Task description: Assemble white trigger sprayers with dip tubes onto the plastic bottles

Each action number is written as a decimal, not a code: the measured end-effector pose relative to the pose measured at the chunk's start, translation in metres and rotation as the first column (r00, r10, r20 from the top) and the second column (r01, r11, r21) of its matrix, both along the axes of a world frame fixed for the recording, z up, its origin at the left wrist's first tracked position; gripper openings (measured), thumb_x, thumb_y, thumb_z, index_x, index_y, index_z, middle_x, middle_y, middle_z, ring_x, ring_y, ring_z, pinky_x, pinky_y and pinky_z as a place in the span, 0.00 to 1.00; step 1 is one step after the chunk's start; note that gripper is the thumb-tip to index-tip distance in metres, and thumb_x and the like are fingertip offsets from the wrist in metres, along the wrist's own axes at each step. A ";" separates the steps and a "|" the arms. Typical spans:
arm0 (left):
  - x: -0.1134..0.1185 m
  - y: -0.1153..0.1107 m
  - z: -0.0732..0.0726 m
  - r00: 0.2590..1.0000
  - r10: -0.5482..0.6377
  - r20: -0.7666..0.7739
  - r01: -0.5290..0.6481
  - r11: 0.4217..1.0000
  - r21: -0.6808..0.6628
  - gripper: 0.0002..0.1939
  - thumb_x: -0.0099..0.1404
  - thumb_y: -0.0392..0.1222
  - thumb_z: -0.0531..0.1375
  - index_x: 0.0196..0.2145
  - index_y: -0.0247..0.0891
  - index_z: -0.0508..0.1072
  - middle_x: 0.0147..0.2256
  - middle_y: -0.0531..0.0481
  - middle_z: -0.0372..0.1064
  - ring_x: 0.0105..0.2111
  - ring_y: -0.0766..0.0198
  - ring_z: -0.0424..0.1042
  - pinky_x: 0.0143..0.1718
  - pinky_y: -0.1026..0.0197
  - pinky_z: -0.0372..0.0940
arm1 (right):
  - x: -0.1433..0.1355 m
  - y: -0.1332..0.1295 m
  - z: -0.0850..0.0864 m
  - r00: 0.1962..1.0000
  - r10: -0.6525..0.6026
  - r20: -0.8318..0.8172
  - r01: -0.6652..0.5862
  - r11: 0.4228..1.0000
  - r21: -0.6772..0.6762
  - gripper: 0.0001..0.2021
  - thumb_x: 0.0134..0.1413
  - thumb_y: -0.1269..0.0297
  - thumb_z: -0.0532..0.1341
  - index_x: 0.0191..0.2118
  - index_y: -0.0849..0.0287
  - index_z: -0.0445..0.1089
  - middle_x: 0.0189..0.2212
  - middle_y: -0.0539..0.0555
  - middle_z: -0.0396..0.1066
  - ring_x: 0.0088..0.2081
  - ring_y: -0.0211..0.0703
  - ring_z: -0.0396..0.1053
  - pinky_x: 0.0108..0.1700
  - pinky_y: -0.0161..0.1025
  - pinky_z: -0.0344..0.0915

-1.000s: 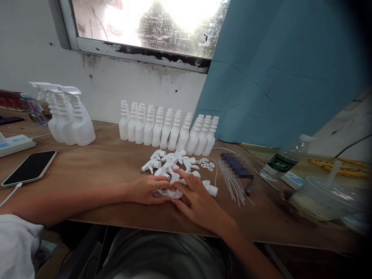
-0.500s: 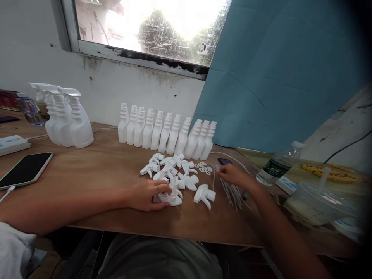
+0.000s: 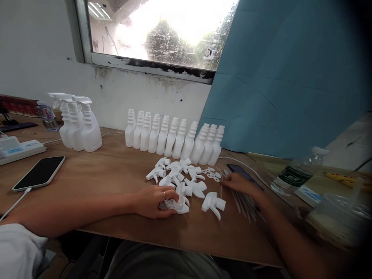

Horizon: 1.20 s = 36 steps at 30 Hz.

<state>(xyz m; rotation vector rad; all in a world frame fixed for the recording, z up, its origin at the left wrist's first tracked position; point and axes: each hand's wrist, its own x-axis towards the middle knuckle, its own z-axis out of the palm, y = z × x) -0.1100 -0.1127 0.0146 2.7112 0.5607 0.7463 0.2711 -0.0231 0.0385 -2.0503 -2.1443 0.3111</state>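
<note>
My left hand (image 3: 157,201), with a ring on one finger, rests on the table with its fingers curled round a white trigger sprayer head (image 3: 182,209). Several more trigger heads (image 3: 197,188) lie heaped just beyond it, and a separate one (image 3: 213,204) lies to the right. My right hand (image 3: 238,183) is at the far end of a bundle of thin clear tubes (image 3: 245,207), fingertips pinched together on a tube; the exact grip is small and partly hidden. Small white rings (image 3: 212,175) lie just left of those fingertips.
A row of white open-necked bottles (image 3: 164,135) stands along the wall. Capped spray bottles (image 3: 92,130) stand at left, near a charging phone (image 3: 40,173) and a power strip (image 3: 23,151). At right are a dark phone (image 3: 244,173), a water bottle (image 3: 299,172) and a plastic cup (image 3: 334,217).
The whole view has shifted, so the scene sits further right and slightly lower. My left hand stays on the trigger head; my right hand remains at the tubes, uncovering more of the dark phone.
</note>
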 end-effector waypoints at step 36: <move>0.003 -0.004 0.004 0.996 0.062 0.061 -0.050 0.983 -0.178 0.25 0.61 0.46 0.63 0.54 0.39 0.68 0.45 0.44 0.70 0.40 0.61 0.71 0.43 0.61 0.67 | -0.200 -0.091 0.054 -0.249 -0.026 -0.968 -0.485 0.869 0.101 0.28 0.53 0.49 0.62 0.19 0.57 0.44 0.15 0.41 0.35 0.17 0.30 0.34 0.16 0.29 0.37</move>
